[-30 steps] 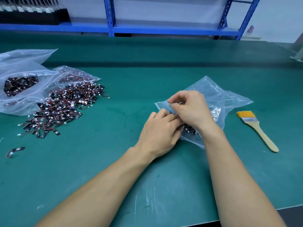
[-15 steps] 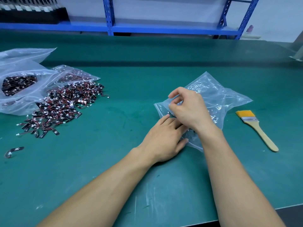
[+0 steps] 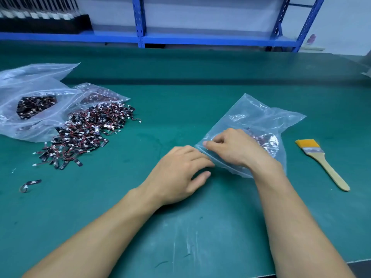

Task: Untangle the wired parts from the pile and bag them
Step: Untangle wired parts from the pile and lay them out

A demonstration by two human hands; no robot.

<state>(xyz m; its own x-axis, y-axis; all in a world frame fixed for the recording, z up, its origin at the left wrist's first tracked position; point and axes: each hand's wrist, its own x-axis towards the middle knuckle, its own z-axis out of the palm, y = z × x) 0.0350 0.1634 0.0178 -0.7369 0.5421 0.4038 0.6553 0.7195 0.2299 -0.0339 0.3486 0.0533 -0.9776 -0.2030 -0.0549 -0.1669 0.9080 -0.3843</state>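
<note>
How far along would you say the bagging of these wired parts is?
Done: some parts already lie inside the clear bag on the right. In hand: the right hand pinches the bag's mouth while the left hand touches its edge. Left: a large tangled pile and one stray part lie loose on the mat, so plenty remains.

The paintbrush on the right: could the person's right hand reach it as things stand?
Probably yes. The paintbrush lies on bare mat just right of the clear bag, nothing between. The right hand pinches the bag's edge, so it must let go first.
</note>
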